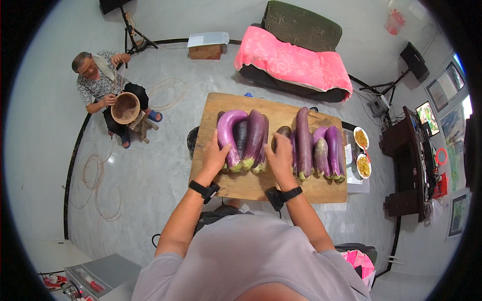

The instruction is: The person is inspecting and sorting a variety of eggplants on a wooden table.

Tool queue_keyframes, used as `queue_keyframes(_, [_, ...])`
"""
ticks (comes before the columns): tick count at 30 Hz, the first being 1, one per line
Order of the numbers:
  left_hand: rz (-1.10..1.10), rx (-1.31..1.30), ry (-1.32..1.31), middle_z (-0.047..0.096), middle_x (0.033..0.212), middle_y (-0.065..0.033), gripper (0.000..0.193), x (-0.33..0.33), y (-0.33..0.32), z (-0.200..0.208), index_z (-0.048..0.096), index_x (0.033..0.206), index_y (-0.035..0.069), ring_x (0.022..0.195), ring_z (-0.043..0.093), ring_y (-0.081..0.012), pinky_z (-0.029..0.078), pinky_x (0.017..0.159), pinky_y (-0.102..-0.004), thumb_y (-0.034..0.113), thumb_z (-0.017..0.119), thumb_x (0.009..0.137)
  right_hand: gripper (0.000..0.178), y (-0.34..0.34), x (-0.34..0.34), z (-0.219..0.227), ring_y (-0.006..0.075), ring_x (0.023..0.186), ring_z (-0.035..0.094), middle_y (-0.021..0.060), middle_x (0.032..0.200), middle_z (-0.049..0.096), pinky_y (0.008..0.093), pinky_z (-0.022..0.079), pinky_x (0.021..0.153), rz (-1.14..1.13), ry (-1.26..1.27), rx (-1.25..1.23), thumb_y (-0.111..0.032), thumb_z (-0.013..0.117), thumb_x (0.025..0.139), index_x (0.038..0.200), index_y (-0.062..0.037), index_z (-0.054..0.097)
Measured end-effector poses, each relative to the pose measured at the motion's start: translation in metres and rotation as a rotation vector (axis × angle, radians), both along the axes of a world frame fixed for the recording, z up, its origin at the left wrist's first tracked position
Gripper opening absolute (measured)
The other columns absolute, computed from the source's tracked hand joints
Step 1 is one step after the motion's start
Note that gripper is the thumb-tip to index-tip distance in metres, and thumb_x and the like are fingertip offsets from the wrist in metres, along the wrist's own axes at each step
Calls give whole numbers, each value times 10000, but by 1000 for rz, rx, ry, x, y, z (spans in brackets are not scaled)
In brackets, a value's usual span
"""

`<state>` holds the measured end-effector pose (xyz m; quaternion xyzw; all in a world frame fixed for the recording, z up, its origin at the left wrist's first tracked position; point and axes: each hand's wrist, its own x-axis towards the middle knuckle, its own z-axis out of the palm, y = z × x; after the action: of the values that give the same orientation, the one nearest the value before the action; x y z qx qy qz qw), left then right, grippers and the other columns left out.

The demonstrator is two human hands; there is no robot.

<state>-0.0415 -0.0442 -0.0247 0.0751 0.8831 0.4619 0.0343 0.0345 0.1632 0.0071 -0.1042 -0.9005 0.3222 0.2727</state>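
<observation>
Purple, glossy curved eggplant (227, 129), left hand (214, 156) spreads against it, right hand (281, 158) at dark eggplant (284, 131), grip unclear, flat wooden tabletop (251, 189) beneath

walls (216, 15) are pale and kinda greyish, with a dark strip (66, 200) running along the bottom. floor (155, 200) is glossy grey marble-look, catching a little glare (111, 159). there's a dark sofa (306, 30) under a bright pink cover (296, 59) at the far side, black speakers (414, 61) on tripods (397, 80), and a dark wood cabinet (404, 165) plus a lit screen (427, 116) over on the right.
</observation>
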Motion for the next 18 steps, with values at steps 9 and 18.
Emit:
queue_keyframes(9, [7, -60, 76, 551, 1200, -270, 785, -8, 0, -19, 311, 1481, 76, 1100, 507, -436, 334, 1008, -508, 369, 666, 845, 670, 57, 47, 10, 365, 1148, 492, 168, 1281, 485, 463, 431, 940, -405, -430, 284, -152, 727, 730, 1339, -89, 452])
queue_keyframes(18, [3, 102, 37, 552, 1220, -249, 687, 3, 6, 5, 381, 1436, 55, 1124, 510, -424, 373, 992, -474, 251, 669, 844, 720, 74, 52, -7, 431, 1114, 485, 240, 1178, 522, 493, 407, 950, -361, -232, -42, -130, 653, 762, 1403, -39, 339])
